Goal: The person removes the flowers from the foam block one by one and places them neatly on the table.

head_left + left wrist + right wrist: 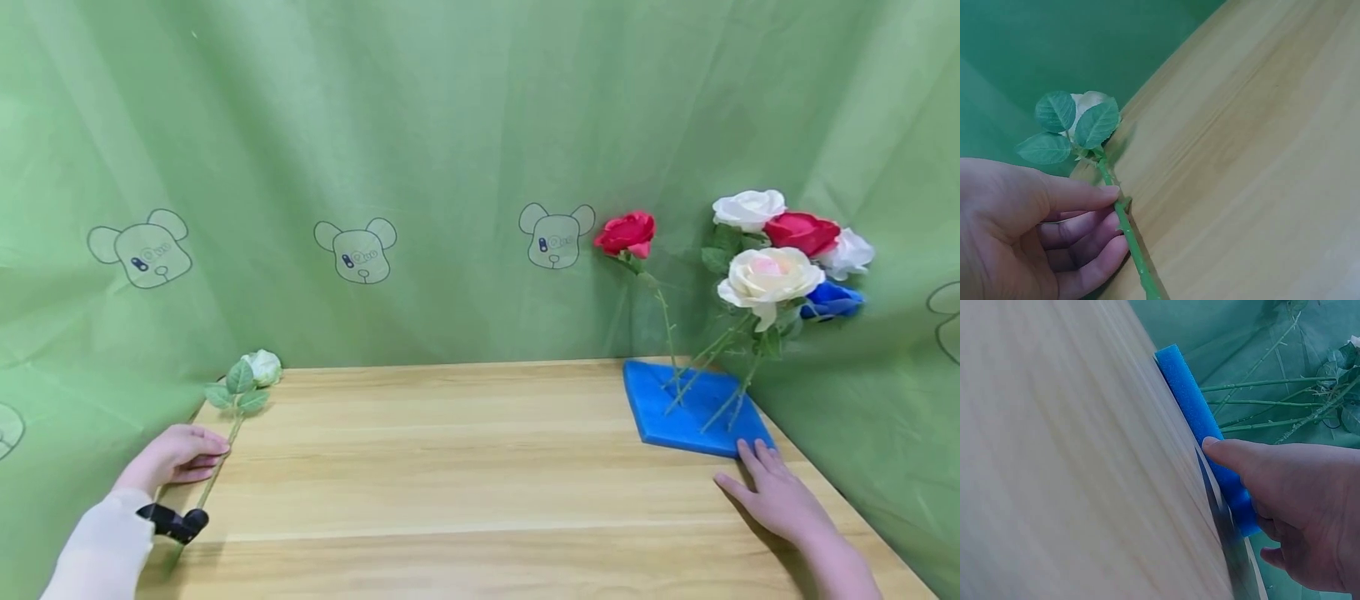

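On the left of your table (450,483), your left hand (180,456) has a rose (253,402), its bloom (263,367) toward the back. At the back right sits a foam block (654,410) with other roses (768,279) in it, your right hand (783,496) at its near edge; a curtain (450,158) hangs behind.

In the head view, a black device (174,522) covers part of the white rose (264,367), low on its stem; the cream rose (768,279) overlaps the blue rose (831,300), and lettering on the bear prints (363,252) is too small to read. Leaves (1097,124) hide most of the white bloom in the left wrist view. The right wrist view crops the standing flowers and partly hides the right hand's (1300,509) fingers (1272,557).
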`<state>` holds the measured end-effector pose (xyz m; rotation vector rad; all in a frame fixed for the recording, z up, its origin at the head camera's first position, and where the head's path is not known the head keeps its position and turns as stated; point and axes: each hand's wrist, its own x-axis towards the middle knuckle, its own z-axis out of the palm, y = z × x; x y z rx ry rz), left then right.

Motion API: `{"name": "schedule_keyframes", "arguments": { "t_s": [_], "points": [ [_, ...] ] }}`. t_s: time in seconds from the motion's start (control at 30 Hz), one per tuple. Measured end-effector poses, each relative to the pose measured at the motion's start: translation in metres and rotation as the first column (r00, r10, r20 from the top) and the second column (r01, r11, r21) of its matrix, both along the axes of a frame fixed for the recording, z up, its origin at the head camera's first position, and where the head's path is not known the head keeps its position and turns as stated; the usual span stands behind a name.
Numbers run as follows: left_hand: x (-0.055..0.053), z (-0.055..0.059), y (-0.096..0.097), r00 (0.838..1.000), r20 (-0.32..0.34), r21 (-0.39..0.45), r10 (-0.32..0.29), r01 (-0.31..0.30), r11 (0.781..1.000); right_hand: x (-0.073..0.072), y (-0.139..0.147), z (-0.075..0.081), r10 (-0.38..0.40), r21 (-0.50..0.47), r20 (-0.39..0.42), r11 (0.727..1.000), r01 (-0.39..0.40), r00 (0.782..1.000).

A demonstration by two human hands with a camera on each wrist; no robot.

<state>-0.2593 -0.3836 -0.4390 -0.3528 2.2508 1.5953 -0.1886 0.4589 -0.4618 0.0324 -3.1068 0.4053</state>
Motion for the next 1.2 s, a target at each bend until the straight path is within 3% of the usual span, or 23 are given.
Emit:
{"name": "schedule_keyframes", "arguments": {
  "t_s": [0.33,0.67,0.97,1.2],
  "points": [
    [0.004,0.002,0.009,0.999,-0.044,-0.095,0.014,-0.018,0.995,0.0,-0.003,0.003,-0.001,-0.002,-0.003,1.0,0.001,1.0],
    [0.009,0.019,0.016,0.993,-0.105,-0.183,-0.048,0.029,0.983,0.0,-0.003,0.008,0.006,0.002,0.013,1.0,-0.006,1.0],
    [0.012,0.045,0.048,0.965,-0.199,-0.245,-0.171,0.12,0.962,-0.003,0.003,0.016,0.041,-0.041,0.092,0.998,-0.037,0.995],
    [0.01,0.062,0.087,0.934,-0.255,-0.235,-0.25,0.191,0.953,-0.009,0.005,0.022,0.059,-0.014,0.09,0.998,-0.058,0.994]
  ]
}}
